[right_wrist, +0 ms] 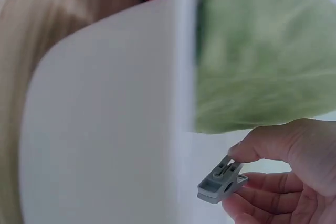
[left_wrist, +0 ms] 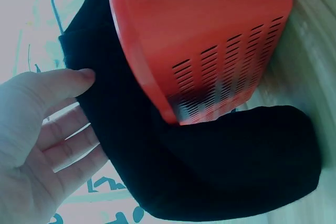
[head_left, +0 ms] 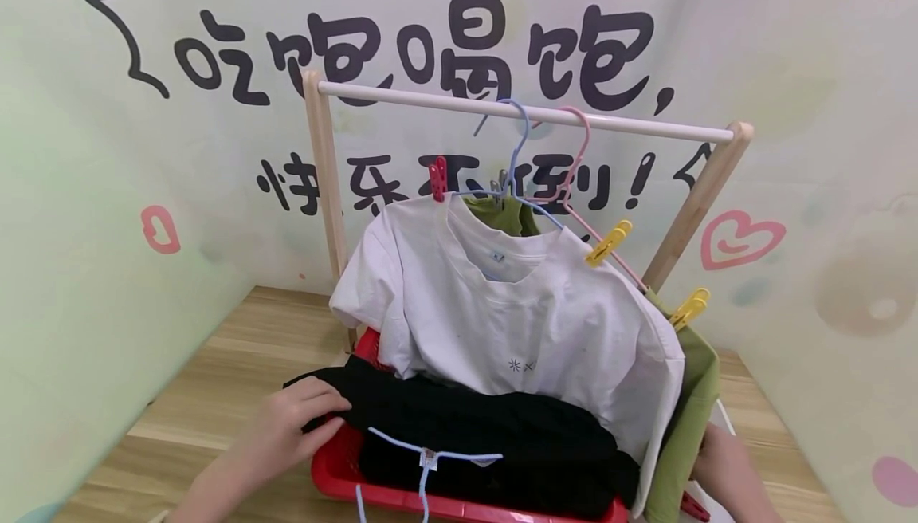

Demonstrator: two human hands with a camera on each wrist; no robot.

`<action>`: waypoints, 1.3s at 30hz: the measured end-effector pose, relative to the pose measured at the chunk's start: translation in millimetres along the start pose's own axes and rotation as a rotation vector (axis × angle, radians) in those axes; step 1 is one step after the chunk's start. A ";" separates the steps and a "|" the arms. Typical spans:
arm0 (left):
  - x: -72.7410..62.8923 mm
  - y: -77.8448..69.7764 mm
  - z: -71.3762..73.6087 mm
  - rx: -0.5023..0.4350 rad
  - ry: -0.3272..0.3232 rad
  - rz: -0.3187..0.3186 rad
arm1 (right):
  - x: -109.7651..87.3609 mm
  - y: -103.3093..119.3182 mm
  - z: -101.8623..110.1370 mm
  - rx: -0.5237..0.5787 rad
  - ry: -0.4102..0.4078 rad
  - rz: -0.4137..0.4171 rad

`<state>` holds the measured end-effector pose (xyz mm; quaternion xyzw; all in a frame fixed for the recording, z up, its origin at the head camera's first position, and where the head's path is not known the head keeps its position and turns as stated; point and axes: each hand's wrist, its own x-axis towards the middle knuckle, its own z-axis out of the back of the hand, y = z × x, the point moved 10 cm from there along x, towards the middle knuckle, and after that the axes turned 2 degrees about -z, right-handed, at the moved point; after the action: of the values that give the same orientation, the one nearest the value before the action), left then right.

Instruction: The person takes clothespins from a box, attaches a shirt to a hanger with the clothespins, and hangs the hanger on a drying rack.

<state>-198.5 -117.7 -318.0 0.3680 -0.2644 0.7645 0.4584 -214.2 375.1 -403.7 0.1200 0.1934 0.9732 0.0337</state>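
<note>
My left hand (head_left: 287, 431) pinches the edge of a black garment (left_wrist: 131, 129), thumb on the near side and fingers behind. This garment drapes over the rim of a red basket (left_wrist: 205, 24). A light-blue hanger (head_left: 466, 456) lies against the black cloth, its hook toward me. At the right, my right hand (right_wrist: 289, 177) holds a grey clothespin (right_wrist: 220, 182) between thumb and fingers, beside a white bin (right_wrist: 100, 124). In the head view a green garment (head_left: 692, 395) partly hides that hand.
A rack with a white rod (head_left: 409, 98) stands behind the basket. From it hang a white T-shirt (head_left: 502, 324) on a blue hanger and the green garment on a pink hanger (head_left: 584, 136). Red (head_left: 438, 178) and yellow clothespins (head_left: 608, 243) grip the clothes. Wood-grain tabletop (head_left: 237, 379) lies at left.
</note>
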 end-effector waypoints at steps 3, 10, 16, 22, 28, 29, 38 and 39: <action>6.0 0.4 4.6 0.026 -0.057 -0.016 | -3.9 1.3 16.4 0.056 -0.050 -0.020; 17.0 3.6 9.8 0.106 -0.113 0.024 | -15.4 17.4 56.6 0.100 -0.185 -0.023; 23.8 5.6 10.8 0.135 -0.114 0.072 | -28.1 35.7 88.8 0.177 -0.294 -0.013; 27.4 6.6 10.6 0.139 -0.130 0.095 | -36.9 58.0 108.1 0.202 -0.361 -0.006; 29.8 7.8 11.3 0.143 -0.157 0.113 | -42.9 89.4 117.3 0.248 -0.404 0.066; 30.1 8.1 11.5 0.143 -0.159 0.117 | -43.6 95.6 118.0 0.263 -0.406 0.085; 32.8 10.1 14.4 0.104 -0.186 0.133 | -43.2 159.1 115.2 0.250 -0.402 0.207; 32.8 10.1 14.1 0.104 -0.185 0.132 | -43.2 166.3 115.1 0.258 -0.409 0.224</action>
<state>-213.1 -116.0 -284.0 0.4423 -0.2891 0.7684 0.3610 -147.2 259.1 -246.1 0.3383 0.2904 0.8936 -0.0512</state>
